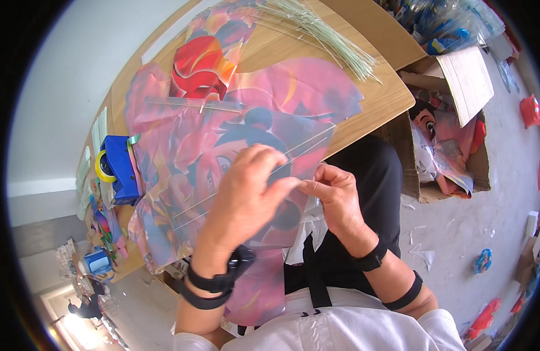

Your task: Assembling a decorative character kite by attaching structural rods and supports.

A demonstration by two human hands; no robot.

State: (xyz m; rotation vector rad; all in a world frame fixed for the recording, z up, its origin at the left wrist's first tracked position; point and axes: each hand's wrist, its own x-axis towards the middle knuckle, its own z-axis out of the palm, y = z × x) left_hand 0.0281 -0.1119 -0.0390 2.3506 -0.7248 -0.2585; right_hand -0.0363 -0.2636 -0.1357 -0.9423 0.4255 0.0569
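A thin plastic sheet [302, 88] printed with a pink and blue cartoon face spreads over the table and hangs off its near edge. Slender pale rods [311, 144] lie slantwise across it, partly hidden by my left hand [249, 181]. That hand is over the sheet, its fingers bent and its thumb held apart from them. The thumb tip meets the fingertips of my right hand [338, 196], which is pinched closed by the sheet's near right edge. Whatever sits in the pinch is too small to make out.
A blue tape dispenser [122, 169] with a yellow roll stands at the table's left. Bundled pale sticks [322, 35] lie at the far edge. To the right is an open cardboard box [413, 158] holding printed sheets. Scraps and red plastic bags [485, 319] are on the floor.
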